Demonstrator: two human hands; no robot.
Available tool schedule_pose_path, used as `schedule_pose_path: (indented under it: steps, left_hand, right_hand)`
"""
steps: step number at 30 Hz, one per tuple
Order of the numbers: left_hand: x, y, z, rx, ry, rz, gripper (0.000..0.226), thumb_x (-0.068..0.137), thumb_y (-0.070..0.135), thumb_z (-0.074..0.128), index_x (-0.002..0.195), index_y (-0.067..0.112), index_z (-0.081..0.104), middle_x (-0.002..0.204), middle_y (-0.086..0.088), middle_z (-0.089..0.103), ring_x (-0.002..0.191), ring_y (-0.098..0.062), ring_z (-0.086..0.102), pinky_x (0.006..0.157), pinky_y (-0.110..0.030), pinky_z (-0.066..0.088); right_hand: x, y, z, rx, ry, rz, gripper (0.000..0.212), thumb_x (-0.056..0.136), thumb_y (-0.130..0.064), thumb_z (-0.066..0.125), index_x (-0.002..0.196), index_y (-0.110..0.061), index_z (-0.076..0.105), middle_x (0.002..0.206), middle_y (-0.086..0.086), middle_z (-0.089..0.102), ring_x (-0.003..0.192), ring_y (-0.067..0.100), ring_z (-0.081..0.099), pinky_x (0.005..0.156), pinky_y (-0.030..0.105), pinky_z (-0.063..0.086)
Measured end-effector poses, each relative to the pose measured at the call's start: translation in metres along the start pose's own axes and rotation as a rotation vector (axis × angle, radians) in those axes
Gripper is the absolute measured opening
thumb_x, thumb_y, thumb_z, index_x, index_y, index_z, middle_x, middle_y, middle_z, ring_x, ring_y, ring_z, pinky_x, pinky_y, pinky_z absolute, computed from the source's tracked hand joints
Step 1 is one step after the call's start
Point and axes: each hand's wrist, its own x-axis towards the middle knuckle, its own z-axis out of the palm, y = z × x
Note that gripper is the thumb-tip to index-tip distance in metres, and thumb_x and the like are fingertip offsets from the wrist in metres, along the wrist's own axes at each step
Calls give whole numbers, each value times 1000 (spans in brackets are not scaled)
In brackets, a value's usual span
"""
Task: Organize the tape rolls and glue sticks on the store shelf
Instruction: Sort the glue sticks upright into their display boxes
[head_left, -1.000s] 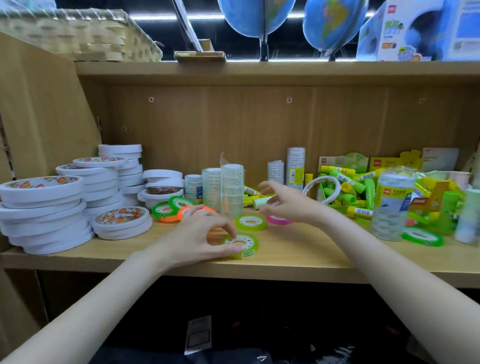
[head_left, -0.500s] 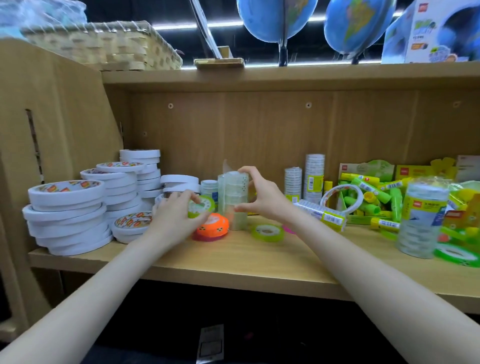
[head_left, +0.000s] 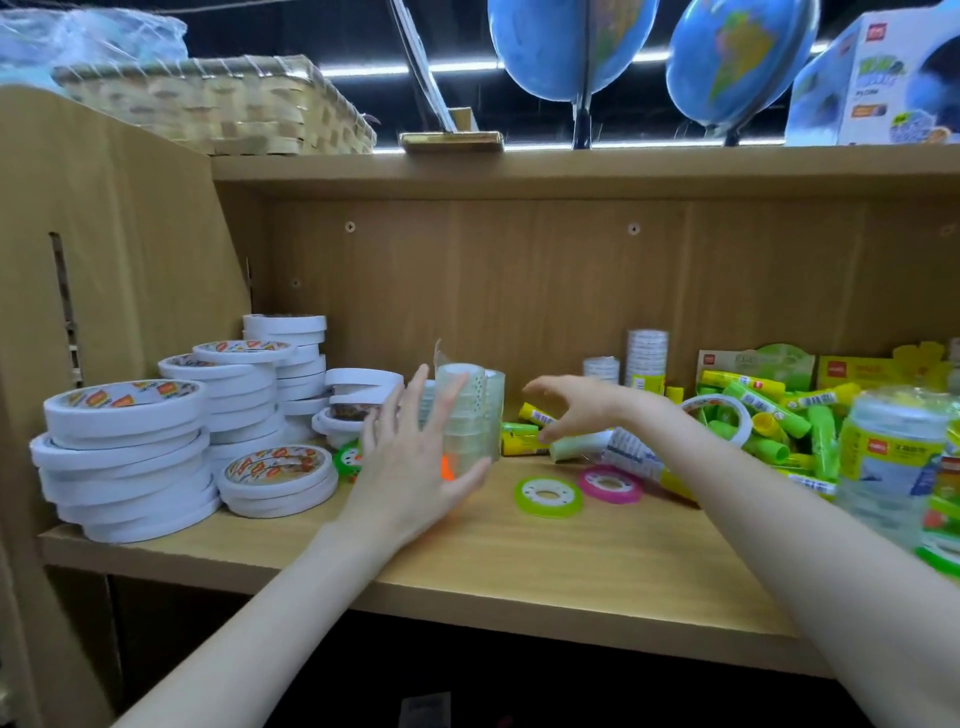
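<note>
Nearest, the left hand is spread with straight fingers against the near side of an upright stack of clear tape rolls on the wooden shelf. To its right lie a green tape ring and a pink one. Farther right, the right hand hangs loosely curled, holding nothing, over glue sticks, with white tape stacks at far left.

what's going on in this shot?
A person is tidying a store shelf of tape and glue sticks. The left hand, fingers spread, is against the wrapped stack of clear tape rolls. The right hand reaches over loose glue sticks, holding nothing. A green tape roll and a pink one lie flat and loose; white tape stacks sit at left.
</note>
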Motion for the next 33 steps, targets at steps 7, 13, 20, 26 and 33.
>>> schedule_pose_path:
  steps: [7, 13, 20, 26, 33]
  left_hand:
    - [0, -2, 3, 69, -66, 39, 84, 87, 57, 46, 142, 45, -17, 157, 0, -1, 143, -19, 11, 113, -37, 13]
    - [0, -2, 3, 78, -70, 33, 83, 88, 52, 46, 143, 43, -16, 157, -2, 1, 142, -20, 14, 114, -38, 13]
    - [-1, -1, 1, 79, -46, 42, 80, 89, 48, 45, 144, 41, -12, 156, -3, 6, 140, -22, 17, 112, -35, 13]
    - [1, -3, 2, 25, -10, 39, 74, 89, 42, 49, 148, 36, 6, 155, -7, 13, 140, -27, 17, 112, -42, 13]
    - [8, 25, -2, -102, 359, 265, 49, 74, 22, 41, 121, 11, 47, 128, -14, 51, 120, -23, 40, 107, -39, 22]
  right_hand:
    - [37, -15, 25, -47, -189, -24, 79, 81, -35, 66, 146, -26, 23, 146, 2, 36, 131, 21, 39, 107, 34, 34]
    - [30, -11, 34, 60, -46, -38, 62, 79, -25, 67, 136, -21, 43, 129, 4, 52, 117, 21, 48, 88, 25, 39]
    - [28, -6, 22, 296, 432, -49, 26, 70, -12, 67, 84, -23, 48, 87, 2, 55, 82, 23, 49, 68, 29, 36]
    - [-10, -11, -19, 815, 725, -83, 24, 74, 2, 63, 79, -18, 49, 70, -4, 49, 59, 10, 46, 54, 16, 43]
    - [-114, 4, -51, 681, 744, -128, 27, 80, 3, 59, 82, -21, 46, 67, -4, 43, 50, 2, 37, 48, 15, 35]
